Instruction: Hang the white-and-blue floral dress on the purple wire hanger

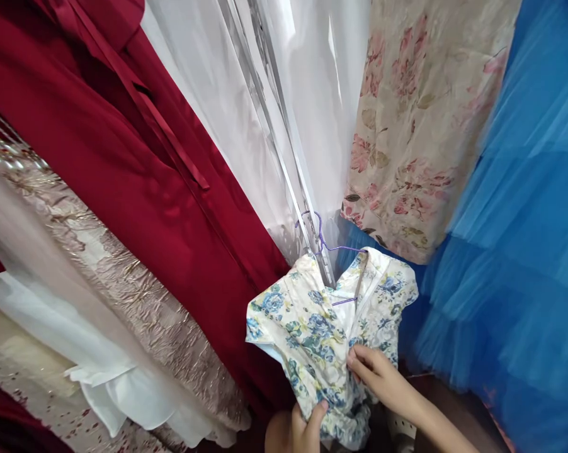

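Observation:
A white dress with blue and yellow flowers [319,324] hangs in front of me on a thin purple hanger [320,236]. Its neckline is open at the top, and a seam runs down from it. My right hand [376,371] pinches the fabric near that seam, thumb and forefinger together. Lower down, my left hand [307,428] grips the left side of the same garment, its thumb lying over the cloth. The hanger's hook sits against the metal rails. The lower end of the garment is partly cut off by the frame's bottom edge.
On the left hang a long dark red dress [170,207] and a beige textured gown [137,270]. Metal poles [277,119] stand before white cloth [203,69]. A floral beige dress [407,126] and a blue tiered tulle dress [524,239] hang on the right.

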Available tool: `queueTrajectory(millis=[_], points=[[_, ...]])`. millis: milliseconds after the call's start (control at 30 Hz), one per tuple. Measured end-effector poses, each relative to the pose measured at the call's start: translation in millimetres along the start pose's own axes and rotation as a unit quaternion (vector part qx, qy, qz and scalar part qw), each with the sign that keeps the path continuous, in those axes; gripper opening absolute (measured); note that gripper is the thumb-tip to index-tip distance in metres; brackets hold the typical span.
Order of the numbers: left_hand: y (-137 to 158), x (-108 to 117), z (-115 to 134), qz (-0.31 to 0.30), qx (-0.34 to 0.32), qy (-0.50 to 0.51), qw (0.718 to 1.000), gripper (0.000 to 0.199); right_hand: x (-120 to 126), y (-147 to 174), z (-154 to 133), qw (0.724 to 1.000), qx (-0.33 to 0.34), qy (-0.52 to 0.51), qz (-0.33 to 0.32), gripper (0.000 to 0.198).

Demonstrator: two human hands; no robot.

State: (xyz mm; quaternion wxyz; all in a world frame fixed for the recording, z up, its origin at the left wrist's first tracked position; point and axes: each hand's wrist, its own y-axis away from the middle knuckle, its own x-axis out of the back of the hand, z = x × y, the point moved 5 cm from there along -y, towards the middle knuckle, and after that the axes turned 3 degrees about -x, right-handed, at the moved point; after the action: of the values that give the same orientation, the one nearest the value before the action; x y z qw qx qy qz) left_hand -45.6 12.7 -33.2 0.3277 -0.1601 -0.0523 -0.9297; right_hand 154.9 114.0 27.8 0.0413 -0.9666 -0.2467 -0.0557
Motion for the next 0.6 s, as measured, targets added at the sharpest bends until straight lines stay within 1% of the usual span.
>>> queueTrajectory(millis=[33, 67, 100, 133, 167, 200, 233, 267, 300, 333, 367, 467, 500, 600], points=[[-4, -4, -2, 0.022, -0.017, 0.034, 0.999, 0.031, 0, 2, 2, 1.0, -0.009, -0.017, -0.005, 0.039], [-7, -6, -1, 0.064, -0.051, 0.067, 0.994, 0.041, 0, 4, 5, 0.999, -0.021, -0.039, -0.005, 0.039], [-7, -7, 1, 0.119, -0.098, 0.088, 0.984, 0.05, 0, 6, 9, 0.998, -0.032, -0.06, 0.0, 0.04], [-4, -8, 5, 0.17, -0.152, 0.09, 0.969, 0.058, 0, 9, 14, 0.996, -0.044, -0.077, 0.009, 0.04], [1, -13, 10, 0.202, -0.201, 0.074, 0.956, 0.061, -1, 11, 19, 0.994, -0.055, -0.089, 0.019, 0.04], [6, -21, 16, 0.2, -0.238, 0.046, 0.949, 0.06, -2, 13, 23, 0.993, -0.065, -0.096, 0.027, 0.04], [10, -34, 21, 0.162, -0.262, 0.022, 0.951, 0.057, -4, 15, 25, 0.992, -0.073, -0.099, 0.032, 0.04], [14, -48, 26, 0.102, -0.272, 0.008, 0.957, 0.051, -6, 17, 26, 0.991, -0.08, -0.102, 0.034, 0.04], [18, -63, 30, 0.04, -0.272, 0.006, 0.962, 0.046, -9, 18, 25, 0.99, -0.086, -0.104, 0.034, 0.041], [21, -75, 34, -0.009, -0.266, 0.013, 0.964, 0.041, -11, 19, 23, 0.99, -0.089, -0.106, 0.032, 0.041], [24, -84, 38, -0.038, -0.262, 0.022, 0.964, 0.035, -13, 20, 19, 0.99, -0.089, -0.109, 0.028, 0.041], [28, -98, 56, -0.057, -0.286, 0.03, 0.956, 0.012, -8, 18, 2, 0.986, -0.081, -0.139, 0.044, 0.043], [30, -100, 62, -0.069, -0.305, 0.025, 0.949, 0.011, -2, 16, -5, 0.983, -0.075, -0.154, 0.063, 0.044], [36, -104, 79, -0.126, -0.352, -0.018, 0.927, 0.02, 23, 2, -31, 0.972, -0.041, -0.182, 0.141, 0.045]])
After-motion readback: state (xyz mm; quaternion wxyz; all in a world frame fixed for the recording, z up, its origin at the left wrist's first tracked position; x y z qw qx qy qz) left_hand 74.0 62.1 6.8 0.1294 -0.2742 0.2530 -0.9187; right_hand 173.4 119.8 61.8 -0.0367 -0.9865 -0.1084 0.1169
